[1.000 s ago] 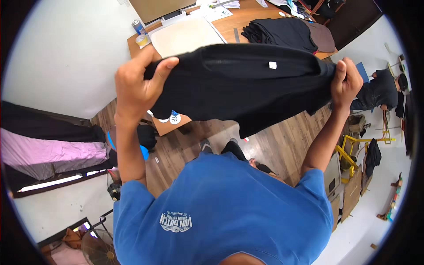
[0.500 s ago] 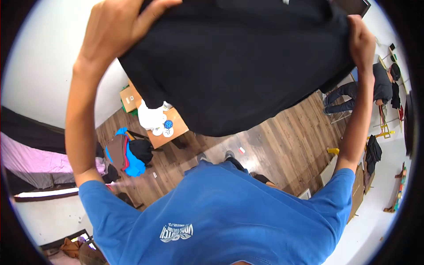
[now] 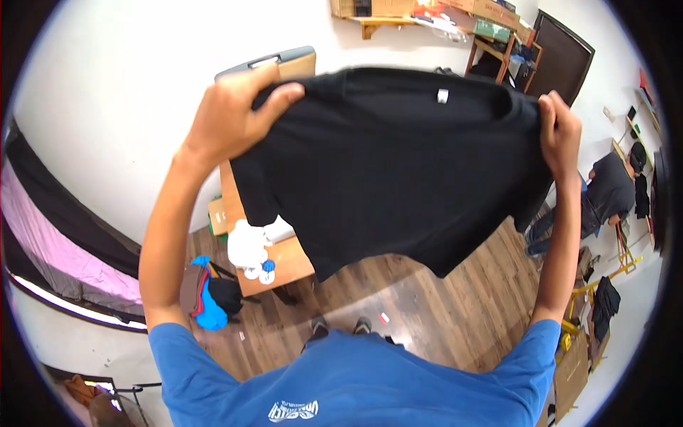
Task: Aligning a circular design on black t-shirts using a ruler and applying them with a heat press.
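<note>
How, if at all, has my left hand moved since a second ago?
Yes, upward in view: your left hand is now farther above the near table edge.

Head cam, left of side-by-side pair | wide fisheye, upright, unmirrored; round dark rim, straight edges bowed | looks down and forward from wearer's head | near: blue T-shirt, lower edge | mid: black shirt between left hand and right hand, upper half | far: wood floor below, white wall upper left
</note>
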A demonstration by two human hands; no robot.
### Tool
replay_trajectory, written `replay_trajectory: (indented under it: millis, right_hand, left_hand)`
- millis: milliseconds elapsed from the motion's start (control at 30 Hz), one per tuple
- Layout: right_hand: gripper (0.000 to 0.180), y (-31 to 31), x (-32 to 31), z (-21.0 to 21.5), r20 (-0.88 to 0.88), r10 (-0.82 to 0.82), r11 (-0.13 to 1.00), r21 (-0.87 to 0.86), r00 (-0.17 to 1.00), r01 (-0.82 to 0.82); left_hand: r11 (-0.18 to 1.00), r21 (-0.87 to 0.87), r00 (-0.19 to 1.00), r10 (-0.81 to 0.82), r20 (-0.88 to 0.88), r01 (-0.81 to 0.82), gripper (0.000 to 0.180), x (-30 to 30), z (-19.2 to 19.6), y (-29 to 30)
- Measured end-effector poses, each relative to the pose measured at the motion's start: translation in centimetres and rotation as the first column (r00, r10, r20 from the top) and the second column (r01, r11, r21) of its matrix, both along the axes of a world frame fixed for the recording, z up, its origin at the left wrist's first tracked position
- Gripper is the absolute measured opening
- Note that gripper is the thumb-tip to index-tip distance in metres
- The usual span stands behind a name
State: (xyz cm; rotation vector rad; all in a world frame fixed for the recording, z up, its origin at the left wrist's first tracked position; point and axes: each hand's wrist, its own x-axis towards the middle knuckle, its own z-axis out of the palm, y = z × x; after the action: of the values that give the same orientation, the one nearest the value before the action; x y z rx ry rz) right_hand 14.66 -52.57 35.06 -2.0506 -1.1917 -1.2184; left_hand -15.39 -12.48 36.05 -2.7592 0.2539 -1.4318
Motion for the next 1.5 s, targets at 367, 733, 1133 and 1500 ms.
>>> replay_trajectory:
  millis: [367, 733, 1133, 1500]
  right_hand:
    - [0.038, -0.6, 2.0, -3.3, 0.010, 0.137, 0.987, 0.080, 0.991, -0.137]
    - [0.041, 0.8, 4.9, 0.3, 0.028, 0.108, 0.980, 0.164, 0.994, -0.112]
    - [0.024, -1.4, 8.4, 3.0, 0.186, 0.177, 0.956, 0.199, 0.967, -0.213]
    - [0.023, 0.9, 9.4, -1.6, -0.011, 0.272, 0.948, 0.174, 0.962, -0.266]
  left_hand:
    - [0.746, -0.665, 0.988, -0.120, -0.097, 0.025, 0.027, 2.3, -3.8, -5.0]
    - [0.972, 0.006, 0.934, 0.224, 0.278, -0.235, 0.024, 4.7, -0.1, -3.0]
    - [0.985, 0.104, 0.988, 0.127, 0.093, -0.136, 0.028, 2.9, 2.6, -0.9]
    - [0.978, -0.193, 0.996, 0.074, -0.054, -0.084, 0.030, 0.1, -1.1, -2.7]
